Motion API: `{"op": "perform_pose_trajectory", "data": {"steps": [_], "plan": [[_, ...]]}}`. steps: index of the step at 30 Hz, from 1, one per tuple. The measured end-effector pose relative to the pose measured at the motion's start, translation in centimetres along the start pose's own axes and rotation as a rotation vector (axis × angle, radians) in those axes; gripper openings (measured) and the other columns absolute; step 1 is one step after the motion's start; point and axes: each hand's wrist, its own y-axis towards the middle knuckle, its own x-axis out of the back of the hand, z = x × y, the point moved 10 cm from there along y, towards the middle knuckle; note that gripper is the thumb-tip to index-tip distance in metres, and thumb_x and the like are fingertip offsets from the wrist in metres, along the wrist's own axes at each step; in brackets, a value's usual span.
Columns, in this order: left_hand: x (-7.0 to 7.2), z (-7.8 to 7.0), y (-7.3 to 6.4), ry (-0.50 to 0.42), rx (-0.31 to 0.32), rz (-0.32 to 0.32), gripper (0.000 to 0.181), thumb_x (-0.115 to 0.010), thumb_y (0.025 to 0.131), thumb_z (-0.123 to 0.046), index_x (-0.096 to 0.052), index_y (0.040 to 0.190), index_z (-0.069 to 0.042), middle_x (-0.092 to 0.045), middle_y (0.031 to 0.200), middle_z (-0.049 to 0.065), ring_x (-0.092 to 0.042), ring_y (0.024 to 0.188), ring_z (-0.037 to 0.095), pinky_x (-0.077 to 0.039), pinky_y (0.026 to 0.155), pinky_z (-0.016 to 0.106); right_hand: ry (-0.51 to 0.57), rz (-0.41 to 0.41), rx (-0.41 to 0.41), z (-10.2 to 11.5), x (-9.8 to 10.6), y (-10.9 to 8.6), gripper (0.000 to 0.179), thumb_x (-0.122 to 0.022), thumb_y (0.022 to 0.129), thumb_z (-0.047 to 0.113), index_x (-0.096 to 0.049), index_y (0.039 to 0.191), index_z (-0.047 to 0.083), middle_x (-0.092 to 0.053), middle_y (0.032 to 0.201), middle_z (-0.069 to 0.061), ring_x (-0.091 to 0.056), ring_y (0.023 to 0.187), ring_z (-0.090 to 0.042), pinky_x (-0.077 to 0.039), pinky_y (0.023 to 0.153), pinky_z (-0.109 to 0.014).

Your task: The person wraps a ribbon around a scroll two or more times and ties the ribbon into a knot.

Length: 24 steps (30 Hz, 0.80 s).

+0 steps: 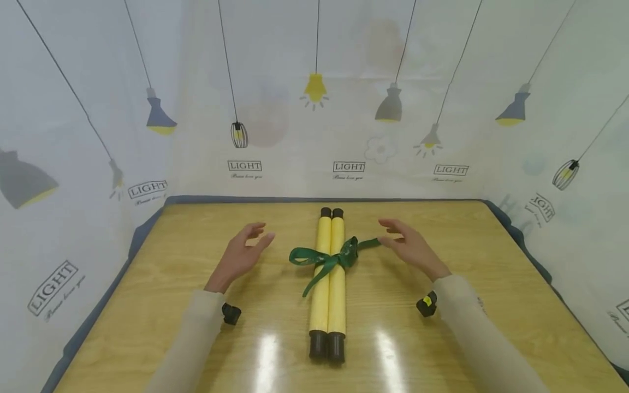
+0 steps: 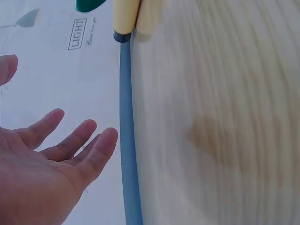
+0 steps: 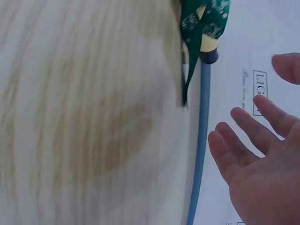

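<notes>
Two yellow tubes (image 1: 337,303) with dark end caps lie side by side on the wooden table. A green ribbon (image 1: 324,261) is tied around their middle in a bow, with loops and loose tails. To the left of the tubes, my left hand (image 1: 242,256) hovers with relaxed fingers and holds nothing. On the other side is my right hand (image 1: 413,250), near the tip of the ribbon's right tail. In the right wrist view, its spread fingers (image 3: 255,133) stand apart from the ribbon (image 3: 191,37). The left wrist view shows only one tube end (image 2: 125,18) and a bit of green.
The wooden table (image 1: 162,327) has a blue-grey border along its edges. White sheets (image 1: 295,49) printed with hanging lamps and LIGHT labels enclose it at the back and both sides. Small black devices (image 1: 231,314) sit at both wrists.
</notes>
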Motion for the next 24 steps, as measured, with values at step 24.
{"op": "perform_pose_trajectory", "data": {"steps": [24], "plan": [[7.1,2.7,-1.9,0.108,0.042,-0.098,0.088,-0.05,0.099,-0.068,-0.028,0.161,-0.01,-0.03,0.165,0.021,-0.033,0.15,0.044,-0.037,0.116,0.06,-0.116,0.297,0.09,0.0,-0.5,-4.0,0.028,-0.055,0.107,0.034,-0.076,0.119,0.019,-0.073,0.125,-0.007,-0.071,0.102,-0.019,-0.057,0.086,-0.039]]}}
